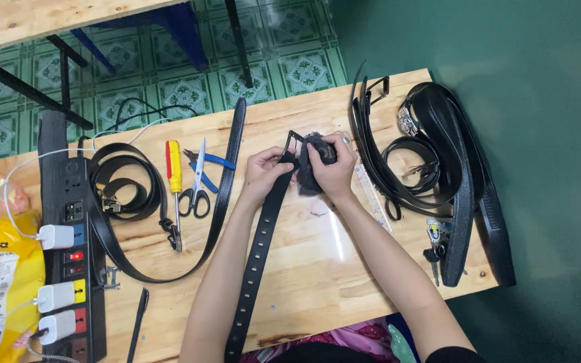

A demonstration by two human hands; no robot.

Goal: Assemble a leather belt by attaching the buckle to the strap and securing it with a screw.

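I have my left hand [265, 171] clamped on the buckle end of the black belt [258, 252], whose length runs back toward me across the worktop [317, 269], while my right hand [333, 168], just beside, grips a dark cloth [309, 176] against it.

My counter [317, 269] is pale wood. On it to my left lie a black power strip [68, 222] with white chargers plugged in, a coiled black belt [126, 181], a red-and-yellow screwdriver [174, 176], scissors [198, 185] and blue pliers [211, 160]. To my right sits a heap of black belts [438, 161], with keys [435, 242] just beside it.
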